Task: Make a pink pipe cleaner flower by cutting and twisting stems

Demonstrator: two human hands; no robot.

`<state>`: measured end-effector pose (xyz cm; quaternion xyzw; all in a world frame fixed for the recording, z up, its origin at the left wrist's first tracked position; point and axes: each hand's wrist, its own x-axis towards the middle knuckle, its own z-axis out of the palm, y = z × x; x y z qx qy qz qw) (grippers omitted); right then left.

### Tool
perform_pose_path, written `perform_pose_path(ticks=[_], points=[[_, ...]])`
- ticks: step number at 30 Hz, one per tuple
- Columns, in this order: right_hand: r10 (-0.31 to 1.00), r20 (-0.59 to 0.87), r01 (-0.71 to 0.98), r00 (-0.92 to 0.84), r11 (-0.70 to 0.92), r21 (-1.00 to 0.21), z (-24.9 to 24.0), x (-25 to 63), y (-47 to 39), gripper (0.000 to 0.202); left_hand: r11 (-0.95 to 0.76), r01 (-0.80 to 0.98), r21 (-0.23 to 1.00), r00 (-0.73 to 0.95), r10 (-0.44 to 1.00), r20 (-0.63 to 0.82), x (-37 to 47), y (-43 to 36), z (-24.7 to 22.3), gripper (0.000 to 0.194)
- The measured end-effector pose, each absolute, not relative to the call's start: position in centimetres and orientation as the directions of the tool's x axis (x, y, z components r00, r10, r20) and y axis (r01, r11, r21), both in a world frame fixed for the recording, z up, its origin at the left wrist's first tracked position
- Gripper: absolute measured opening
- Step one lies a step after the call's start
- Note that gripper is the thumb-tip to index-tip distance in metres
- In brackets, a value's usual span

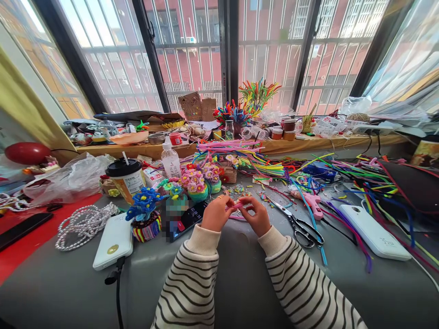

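Note:
My left hand (217, 212) and my right hand (255, 214) meet above the middle of the grey table. Both are closed, thumb and fingers pinching a short pink pipe cleaner (237, 206) between them; the fingertips hide part of it. Left of my left hand lies a phone (190, 219) with a timer on its screen. Behind it stand small pots of pipe-cleaner flowers, one with pink blooms (194, 180) and one with blue blooms (144, 205). To the right of my right hand rest scissors (297, 224), their blades slightly apart, and a pink glue gun (312, 204).
White power banks lie at left (115, 240) and right (373, 232). A lidded cup (128, 180), a clear bottle (170, 161) and a bead string (80, 226) stand or lie leftward. Loose pipe cleaners (240, 153) heap at the back, below a cluttered windowsill (295, 145).

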<state>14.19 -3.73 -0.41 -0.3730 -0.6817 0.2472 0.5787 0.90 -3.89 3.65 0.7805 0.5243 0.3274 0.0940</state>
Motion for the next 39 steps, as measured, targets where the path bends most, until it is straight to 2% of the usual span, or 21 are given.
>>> perform_pose_path(ticks=[4,8,12,15,20,25,32,34,36,39], points=[[0.808,0.587,0.218,-0.041,0.581,-0.784,-0.5,14.1,-3.6,0.021,-0.437,0.780,0.447,0.237,0.868,0.436,1.3,-3.8,3.2,0.012],[0.843,0.538,0.199,-0.003,0.527,-0.826,-0.7,14.3,-3.3,0.024,-0.480,0.741,0.469,0.242,0.843,0.481,2.5,-3.8,2.4,0.009],[0.882,0.471,0.239,-0.019,0.462,-0.854,-1.0,14.6,-3.0,0.019,-0.475,0.689,0.547,0.216,0.855,0.471,3.3,-3.8,1.8,0.009],[0.872,0.490,0.262,0.001,0.473,-0.841,-1.2,14.8,-2.8,0.018,-0.469,0.607,0.642,0.203,0.872,0.446,3.3,-3.9,1.8,0.012],[0.861,0.507,0.230,0.045,0.485,-0.844,-1.4,14.7,-2.9,0.019,-0.392,0.454,0.800,0.246,0.918,0.310,2.6,-3.6,1.7,0.021],[0.831,0.557,0.254,-0.011,0.541,-0.802,-0.9,14.5,-3.4,0.021,-0.349,0.392,0.851,0.212,0.935,0.286,2.1,-3.4,1.4,0.022],[0.784,0.620,0.306,-0.023,0.596,-0.742,-0.5,14.6,-3.6,0.021,-0.348,0.322,0.881,0.257,0.927,0.273,2.3,-3.6,1.5,0.020],[0.784,0.620,0.287,-0.015,0.598,-0.749,-0.5,14.5,-3.6,0.022,-0.354,0.294,0.888,0.206,0.930,0.303,2.3,-3.5,1.4,0.019],[0.797,0.603,0.256,0.014,0.580,-0.773,-0.5,14.3,-3.6,0.027,-0.327,0.224,0.918,0.086,0.945,0.316,2.4,-3.3,1.2,0.021],[0.846,0.533,0.245,-0.003,0.518,-0.820,-0.7,14.1,-3.4,0.025,-0.276,0.022,0.961,-0.077,0.958,0.277,2.8,-2.8,1.1,0.024]])
